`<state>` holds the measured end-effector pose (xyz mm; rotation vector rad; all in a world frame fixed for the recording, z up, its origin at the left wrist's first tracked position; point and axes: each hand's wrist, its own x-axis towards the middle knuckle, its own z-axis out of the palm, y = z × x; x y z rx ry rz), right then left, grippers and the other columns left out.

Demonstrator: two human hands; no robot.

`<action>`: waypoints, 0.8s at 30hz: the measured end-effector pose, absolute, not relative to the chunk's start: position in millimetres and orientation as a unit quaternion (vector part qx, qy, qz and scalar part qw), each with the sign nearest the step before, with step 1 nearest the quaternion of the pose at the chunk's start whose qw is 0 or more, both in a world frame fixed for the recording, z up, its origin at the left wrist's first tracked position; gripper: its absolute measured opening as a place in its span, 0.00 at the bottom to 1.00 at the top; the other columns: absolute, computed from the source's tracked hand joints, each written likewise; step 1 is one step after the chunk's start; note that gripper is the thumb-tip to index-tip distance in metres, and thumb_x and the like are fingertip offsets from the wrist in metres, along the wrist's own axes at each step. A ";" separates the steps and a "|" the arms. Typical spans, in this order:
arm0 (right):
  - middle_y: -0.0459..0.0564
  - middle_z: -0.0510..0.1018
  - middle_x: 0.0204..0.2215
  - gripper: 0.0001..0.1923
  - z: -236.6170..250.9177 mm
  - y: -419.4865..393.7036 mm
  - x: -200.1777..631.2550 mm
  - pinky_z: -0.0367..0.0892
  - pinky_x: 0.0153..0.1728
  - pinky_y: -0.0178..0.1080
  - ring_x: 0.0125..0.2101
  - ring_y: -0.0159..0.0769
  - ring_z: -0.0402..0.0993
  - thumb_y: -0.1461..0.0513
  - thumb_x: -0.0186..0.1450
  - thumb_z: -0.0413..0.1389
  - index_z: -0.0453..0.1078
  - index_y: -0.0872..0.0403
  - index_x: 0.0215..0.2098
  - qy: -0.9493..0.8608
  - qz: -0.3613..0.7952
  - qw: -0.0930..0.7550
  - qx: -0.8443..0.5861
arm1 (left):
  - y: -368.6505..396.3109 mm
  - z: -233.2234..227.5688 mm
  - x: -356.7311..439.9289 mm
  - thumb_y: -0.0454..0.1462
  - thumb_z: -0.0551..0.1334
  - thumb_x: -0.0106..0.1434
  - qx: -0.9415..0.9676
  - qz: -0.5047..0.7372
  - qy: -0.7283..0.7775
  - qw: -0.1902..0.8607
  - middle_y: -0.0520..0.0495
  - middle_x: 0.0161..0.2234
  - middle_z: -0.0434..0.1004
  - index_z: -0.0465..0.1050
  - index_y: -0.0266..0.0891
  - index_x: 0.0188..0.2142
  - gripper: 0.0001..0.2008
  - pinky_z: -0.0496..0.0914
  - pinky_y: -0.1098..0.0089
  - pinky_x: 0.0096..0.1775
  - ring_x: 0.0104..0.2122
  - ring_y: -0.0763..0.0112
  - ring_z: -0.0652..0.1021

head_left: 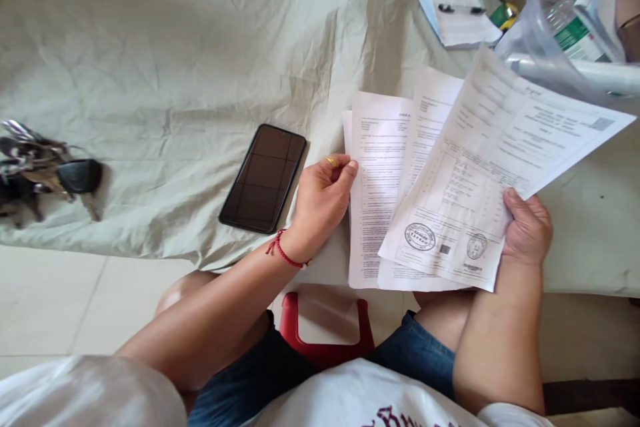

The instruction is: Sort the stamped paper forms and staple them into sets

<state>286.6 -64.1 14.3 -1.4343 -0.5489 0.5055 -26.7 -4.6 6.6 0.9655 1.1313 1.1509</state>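
Observation:
Several printed sheets of paper [377, 200] are fanned out in front of me over the table's near edge. My left hand [325, 197], with a ring and a red cord bracelet, pinches the left edge of the sheets between thumb and fingers. My right hand [527, 227] grips the top sheet [460, 193] with its thumb on the face; this sheet is tilted and bears two round stamps near its lower edge. Its other fingers are hidden behind the paper. Left of my left hand, a black smartphone [263, 178] lies on the cloth, its screen dark.
A bunch of keys [80, 177] lies at far left on the pale tablecloth [165, 47]. Back right are a notepad [465, 23] with a pen on it, a tape measure [504, 15], a clear plastic container and a bottle [575, 33]. A red stool [327, 347] shows below.

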 end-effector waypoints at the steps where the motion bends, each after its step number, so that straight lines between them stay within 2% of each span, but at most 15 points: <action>1: 0.56 0.91 0.45 0.25 14.5 -64.5 284.7 0.76 0.70 0.58 0.47 0.47 0.88 0.58 0.49 0.78 0.88 0.57 0.44 -0.250 0.232 0.687 -0.642 | -4.7 6.5 -26.9 0.48 0.73 0.69 0.415 0.492 0.488 0.590 0.51 0.25 0.74 0.83 0.43 0.35 0.12 0.68 0.66 0.31 0.27 0.67 0.73; 5: 0.62 0.90 0.45 0.27 13.8 -65.8 278.2 0.78 0.67 0.60 0.47 0.52 0.88 0.57 0.47 0.80 0.88 0.60 0.43 -0.253 0.251 0.683 -0.638 | -5.1 4.2 -27.5 0.49 0.74 0.69 0.417 0.489 0.491 0.588 0.51 0.26 0.73 0.82 0.44 0.36 0.13 0.65 0.65 0.30 0.26 0.68 0.71; 11: 0.62 0.90 0.46 0.26 12.8 -67.8 270.5 0.80 0.64 0.62 0.46 0.52 0.89 0.56 0.50 0.81 0.87 0.60 0.44 -0.278 0.269 0.677 -0.626 | -7.3 1.6 -27.2 0.49 0.72 0.73 0.428 0.471 0.497 0.590 0.54 0.22 0.66 0.82 0.44 0.37 0.13 0.55 0.64 0.26 0.22 0.70 0.63; 17: 0.60 0.92 0.47 0.26 11.8 -66.9 265.3 0.80 0.64 0.56 0.45 0.47 0.89 0.57 0.51 0.80 0.89 0.59 0.46 -0.287 0.269 0.678 -0.620 | -9.6 4.7 -28.6 0.55 0.69 0.77 0.448 0.459 0.500 0.582 0.54 0.21 0.62 0.77 0.44 0.33 0.22 0.55 0.64 0.27 0.22 0.70 0.63; 20: 0.59 0.92 0.47 0.25 10.5 -67.7 264.9 0.81 0.63 0.54 0.46 0.46 0.89 0.56 0.52 0.81 0.89 0.58 0.46 -0.293 0.264 0.672 -0.627 | -9.6 7.1 -27.4 0.53 0.71 0.75 0.451 0.469 0.496 0.575 0.54 0.23 0.69 0.80 0.43 0.37 0.18 0.60 0.66 0.28 0.23 0.70 0.67; 24: 0.59 0.92 0.48 0.26 7.0 -70.3 266.8 0.82 0.59 0.52 0.46 0.46 0.88 0.54 0.54 0.81 0.89 0.58 0.47 -0.315 0.272 0.643 -0.642 | -8.9 7.8 -25.0 0.41 0.74 0.69 0.442 0.477 0.504 0.569 0.49 0.33 0.85 0.81 0.41 0.38 0.07 0.73 0.67 0.36 0.31 0.67 0.80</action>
